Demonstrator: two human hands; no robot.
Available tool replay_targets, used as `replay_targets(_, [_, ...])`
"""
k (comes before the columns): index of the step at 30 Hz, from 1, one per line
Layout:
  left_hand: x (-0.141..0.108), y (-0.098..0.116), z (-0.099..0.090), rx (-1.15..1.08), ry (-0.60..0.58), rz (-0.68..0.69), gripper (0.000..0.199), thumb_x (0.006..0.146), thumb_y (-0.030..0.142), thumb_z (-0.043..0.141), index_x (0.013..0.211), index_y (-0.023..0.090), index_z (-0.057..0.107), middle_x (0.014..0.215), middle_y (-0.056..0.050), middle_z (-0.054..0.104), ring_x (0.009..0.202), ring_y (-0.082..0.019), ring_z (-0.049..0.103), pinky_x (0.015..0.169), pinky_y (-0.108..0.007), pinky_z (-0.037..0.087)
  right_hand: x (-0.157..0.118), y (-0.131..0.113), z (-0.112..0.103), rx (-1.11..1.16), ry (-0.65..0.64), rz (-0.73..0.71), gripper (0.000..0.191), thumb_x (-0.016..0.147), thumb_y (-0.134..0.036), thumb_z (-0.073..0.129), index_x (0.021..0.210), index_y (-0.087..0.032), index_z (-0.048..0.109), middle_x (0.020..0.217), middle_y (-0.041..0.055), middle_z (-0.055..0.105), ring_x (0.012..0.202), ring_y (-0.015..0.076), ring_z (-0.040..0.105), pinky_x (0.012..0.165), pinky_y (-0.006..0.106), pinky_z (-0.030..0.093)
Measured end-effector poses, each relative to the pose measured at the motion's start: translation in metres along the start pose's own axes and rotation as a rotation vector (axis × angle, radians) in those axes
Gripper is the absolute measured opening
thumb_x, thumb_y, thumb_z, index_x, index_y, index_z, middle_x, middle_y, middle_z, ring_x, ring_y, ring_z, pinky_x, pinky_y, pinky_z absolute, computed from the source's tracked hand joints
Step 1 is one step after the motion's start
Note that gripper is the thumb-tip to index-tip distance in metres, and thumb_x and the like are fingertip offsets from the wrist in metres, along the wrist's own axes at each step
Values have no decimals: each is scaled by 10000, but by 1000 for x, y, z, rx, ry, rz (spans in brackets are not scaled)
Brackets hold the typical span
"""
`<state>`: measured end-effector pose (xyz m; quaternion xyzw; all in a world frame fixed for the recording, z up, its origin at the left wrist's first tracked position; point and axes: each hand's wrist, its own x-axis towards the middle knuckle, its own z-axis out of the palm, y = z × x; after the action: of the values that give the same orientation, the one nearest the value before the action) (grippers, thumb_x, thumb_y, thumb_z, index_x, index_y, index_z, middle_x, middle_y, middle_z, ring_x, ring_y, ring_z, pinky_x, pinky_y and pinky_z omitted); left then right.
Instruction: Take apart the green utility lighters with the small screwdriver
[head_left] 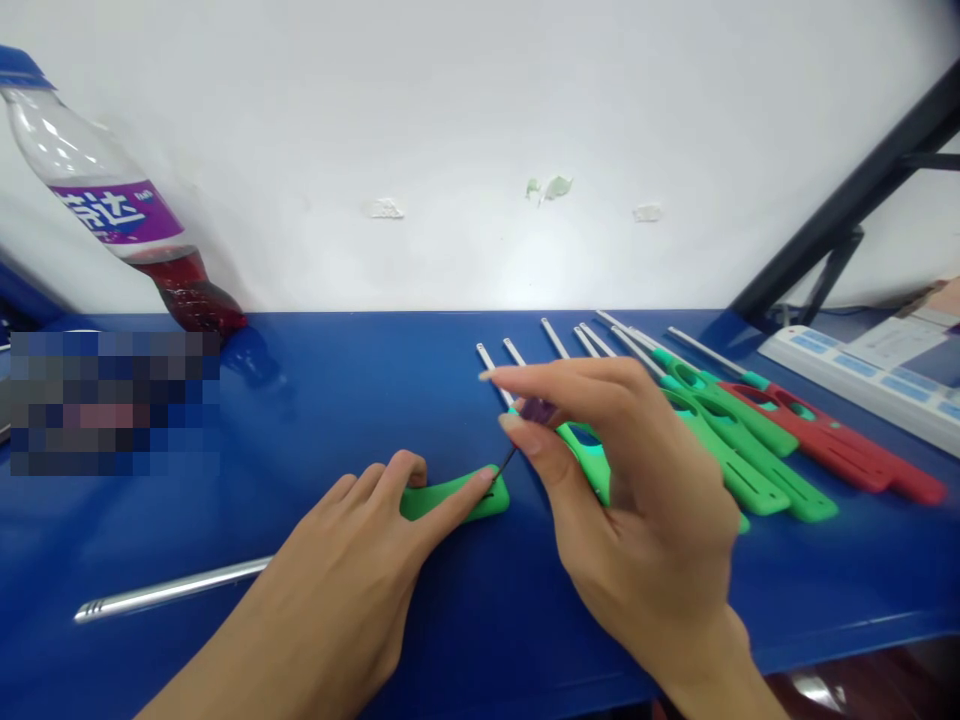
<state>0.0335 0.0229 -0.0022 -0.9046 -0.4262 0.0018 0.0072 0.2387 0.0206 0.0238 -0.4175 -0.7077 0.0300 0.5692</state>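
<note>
A green-handled gas lighter (pixel 491 503) lies flat on the blue table, its silver tube pointing left. My left hand (pixel 352 565) grips its handle and presses it down, one finger stretched along the handle's end; the trigger area is hidden under the hand. Between the thumb and forefinger of my right hand (pixel 637 480) is a small screwdriver with a purple handle (pixel 537 410). Its thin dark shaft slants down to the handle end, close to my left fingertip. Whether the tip sits in a hole or slot, I cannot tell.
Several green lighters (pixel 750 475) and red ones (pixel 847 445) lie in a row on the right, partly behind my right hand. Beyond them are a white power strip (pixel 862 380) and a black metal brace (pixel 847 190). A drink bottle (pixel 120 210) stands at the back left by the wall.
</note>
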Motion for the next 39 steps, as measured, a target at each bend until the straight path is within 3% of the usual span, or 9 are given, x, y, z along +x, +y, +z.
replay_targets(4, [-1, -1, 0, -23, 0, -4, 964, 864, -35, 390, 1676, 478, 310, 1398, -142, 633, 1178, -354, 712, 1003, -635, 594, 0, 1, 0, 1, -57, 0, 403, 1072, -64, 517, 1407, -237, 658, 1272, 41, 755, 1112, 187, 732, 949, 312, 644])
replay_targets(9, [0, -1, 0, -41, 0, -11, 971, 861, -43, 395, 1677, 476, 306, 1363, -134, 642, 1154, -348, 714, 984, -620, 604, 1, 0, 0, -27, 41, 5, 223, 1028, -96, 658, 1170, -232, 763, 1108, 58, 720, 1041, 204, 719, 912, 332, 647])
replay_targets(14, [1, -1, -1, -25, 15, -5, 958, 865, -41, 373, 1679, 461, 316, 1374, -152, 632, 1144, -358, 718, 968, -634, 605, 1, 1, -1, -6, -16, 13, 353, 1058, -80, 580, 1355, -239, 686, 1235, 41, 762, 1099, 201, 725, 957, 343, 638])
replay_targets(18, [0, 0, -2, -31, 1, 1, 963, 864, -39, 368, 1686, 459, 296, 1346, -144, 640, 1113, -338, 723, 953, -602, 613, 1, 2, -2, -1, 10, 36, 230, 1038, -131, 660, 1202, -272, 738, 1140, 35, 744, 1022, 217, 725, 918, 383, 649])
replay_targets(23, [-2, -2, 0, -26, 14, 2, 960, 867, -34, 359, 1679, 475, 301, 1360, -138, 636, 1103, -339, 729, 937, -589, 614, 1, 2, -2, 15, -33, 31, 355, 1060, -88, 582, 1355, -265, 671, 1256, 26, 756, 1110, 200, 721, 973, 354, 627])
replay_targets(28, [-5, -5, 7, -12, 41, 7, 1040, 835, -41, 394, 1697, 505, 192, 1385, -118, 624, 1125, -333, 722, 942, -551, 609, 3, 4, 0, -68, 45, 14, 265, 991, -81, 691, 1200, -241, 721, 1155, 50, 686, 1056, 204, 702, 915, 351, 630])
replay_targets(33, [-5, -6, 9, -21, 40, 9, 1061, 839, -47, 407, 1700, 514, 144, 1410, -122, 609, 1144, -333, 715, 955, -548, 603, 2, 5, -1, -62, -35, 4, 434, 1036, -48, 578, 1419, -249, 622, 1345, 44, 727, 1190, 208, 699, 1035, 370, 613])
replay_targets(37, [-6, -5, 6, -36, 42, 2, 1060, 845, -54, 389, 1701, 514, 126, 1377, -117, 620, 1154, -337, 710, 963, -575, 598, 2, 5, 0, -56, 8, -1, 300, 983, -74, 696, 1234, -239, 703, 1181, 55, 704, 1060, 201, 713, 952, 344, 639])
replay_targets(39, [-6, -5, 6, -29, 46, 9, 1060, 840, -56, 388, 1699, 512, 139, 1382, -121, 616, 1143, -337, 715, 955, -578, 602, 2, 5, 0, -57, 2, -4, 320, 992, -54, 662, 1245, -247, 702, 1153, 52, 696, 1019, 190, 714, 909, 326, 650])
